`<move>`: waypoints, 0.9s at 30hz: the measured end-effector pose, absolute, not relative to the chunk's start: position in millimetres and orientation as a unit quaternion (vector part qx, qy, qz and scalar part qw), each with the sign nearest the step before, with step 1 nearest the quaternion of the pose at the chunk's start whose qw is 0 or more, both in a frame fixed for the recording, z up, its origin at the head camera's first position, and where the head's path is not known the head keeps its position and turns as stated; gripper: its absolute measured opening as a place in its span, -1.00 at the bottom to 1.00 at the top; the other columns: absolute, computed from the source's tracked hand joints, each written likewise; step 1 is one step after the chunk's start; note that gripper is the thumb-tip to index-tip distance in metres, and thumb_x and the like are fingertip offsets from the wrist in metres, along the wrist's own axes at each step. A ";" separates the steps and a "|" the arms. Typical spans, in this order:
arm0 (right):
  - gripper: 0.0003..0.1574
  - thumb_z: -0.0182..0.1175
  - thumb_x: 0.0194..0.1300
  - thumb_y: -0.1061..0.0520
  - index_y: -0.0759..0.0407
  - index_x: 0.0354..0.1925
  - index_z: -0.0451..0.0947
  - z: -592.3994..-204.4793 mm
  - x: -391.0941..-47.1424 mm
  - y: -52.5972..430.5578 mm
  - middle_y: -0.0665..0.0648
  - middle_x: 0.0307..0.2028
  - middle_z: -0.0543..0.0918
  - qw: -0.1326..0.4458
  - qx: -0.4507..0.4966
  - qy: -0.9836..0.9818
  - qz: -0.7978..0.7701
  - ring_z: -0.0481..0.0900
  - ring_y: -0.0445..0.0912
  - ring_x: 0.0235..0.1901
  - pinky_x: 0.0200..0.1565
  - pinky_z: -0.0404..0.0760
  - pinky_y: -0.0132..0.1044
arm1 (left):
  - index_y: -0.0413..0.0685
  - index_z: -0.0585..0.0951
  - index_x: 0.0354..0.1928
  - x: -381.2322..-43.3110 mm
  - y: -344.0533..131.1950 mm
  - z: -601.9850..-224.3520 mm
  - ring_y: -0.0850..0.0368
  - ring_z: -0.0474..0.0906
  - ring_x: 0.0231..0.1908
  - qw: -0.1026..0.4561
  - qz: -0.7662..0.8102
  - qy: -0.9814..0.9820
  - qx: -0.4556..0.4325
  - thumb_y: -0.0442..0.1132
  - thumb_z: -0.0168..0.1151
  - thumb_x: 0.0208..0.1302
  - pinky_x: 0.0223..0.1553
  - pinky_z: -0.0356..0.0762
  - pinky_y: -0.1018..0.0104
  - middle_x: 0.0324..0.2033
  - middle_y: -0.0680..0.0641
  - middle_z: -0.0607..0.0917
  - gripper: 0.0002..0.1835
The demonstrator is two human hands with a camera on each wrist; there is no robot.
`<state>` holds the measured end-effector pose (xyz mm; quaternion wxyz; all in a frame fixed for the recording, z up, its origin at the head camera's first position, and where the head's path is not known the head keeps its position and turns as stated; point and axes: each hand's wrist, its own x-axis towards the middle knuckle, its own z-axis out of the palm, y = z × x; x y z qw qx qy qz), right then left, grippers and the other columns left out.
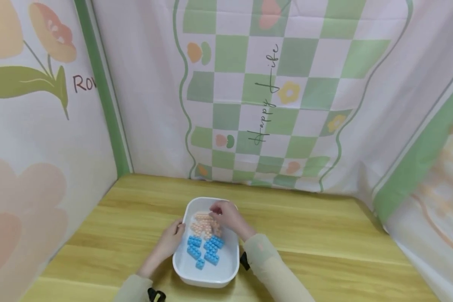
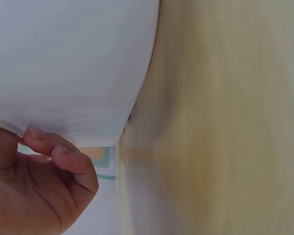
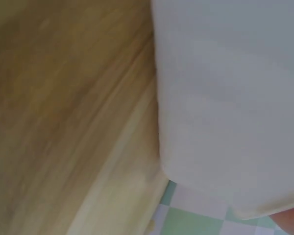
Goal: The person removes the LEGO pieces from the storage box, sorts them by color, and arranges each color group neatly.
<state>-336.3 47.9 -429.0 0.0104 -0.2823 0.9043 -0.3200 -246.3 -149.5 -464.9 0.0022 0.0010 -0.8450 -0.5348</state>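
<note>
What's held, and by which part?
Left hand holds the white rectangular plastic tray by its left rim; for the right hand, it cannot be told.

Dark cursive lettering (image 1: 264,98) reading "Happy Life" runs sideways up the white fabric curtain printed with green checks (image 1: 230,54). On the white peach-flowered fabric panel (image 1: 41,134), brown letters (image 1: 84,84) show "Ro", then perhaps "w" (a straight green strip (image 1: 102,88) interrupts).

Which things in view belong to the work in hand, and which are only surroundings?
In the work:
- left hand, gripping the white tub
- right hand, over peach toy bricks
- blue toy bricks

Surroundings:
- wood-grain tabletop
- "Happy Life" checked cloth
</note>
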 end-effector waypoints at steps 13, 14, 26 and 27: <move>-0.83 0.23 0.20 0.17 0.20 -0.22 0.64 -439.2 -348.3 38.9 0.11 -0.29 0.67 0.004 -0.273 0.929 -0.250 0.57 -0.11 -0.31 -0.26 0.57 -0.30 | -0.34 0.38 0.16 -244.6 -150.0 -463.7 -0.01 0.60 -0.21 0.010 -0.553 -0.833 -0.006 -0.17 -0.17 0.47 -0.20 0.60 0.15 -0.17 -0.26 0.63 -0.59; -0.83 0.23 0.20 0.17 0.20 -0.22 0.64 -439.5 -348.7 39.3 0.11 -0.28 0.67 0.004 -0.275 0.930 -0.245 0.58 -0.10 -0.31 -0.24 0.58 -0.29 | -0.34 0.39 0.14 -244.7 -149.8 -463.7 -0.02 0.60 -0.20 0.013 -0.553 -0.833 -0.006 -0.18 -0.16 0.46 -0.19 0.60 0.14 -0.17 -0.27 0.63 -0.60; -0.87 0.28 0.11 0.22 0.20 -0.29 0.66 -443.2 -352.2 39.4 0.10 -0.36 0.66 -0.012 -0.297 0.934 -0.197 0.58 -0.10 -0.35 -0.24 0.58 -0.28 | -0.10 0.17 0.41 -245.2 -151.9 -467.7 -0.05 0.59 -0.13 0.011 -0.554 -0.832 -0.006 -0.16 -0.15 0.47 -0.10 0.58 0.04 0.03 -0.36 0.55 -0.48; -0.87 0.28 0.11 0.23 0.20 -0.30 0.66 -443.9 -352.4 39.3 0.09 -0.37 0.66 -0.012 -0.297 0.935 -0.195 0.57 -0.11 -0.35 -0.25 0.57 -0.29 | -0.08 0.17 0.41 -245.1 -152.1 -468.1 -0.04 0.59 -0.14 0.009 -0.555 -0.832 -0.004 -0.15 -0.15 0.47 -0.12 0.59 0.06 0.01 -0.34 0.56 -0.48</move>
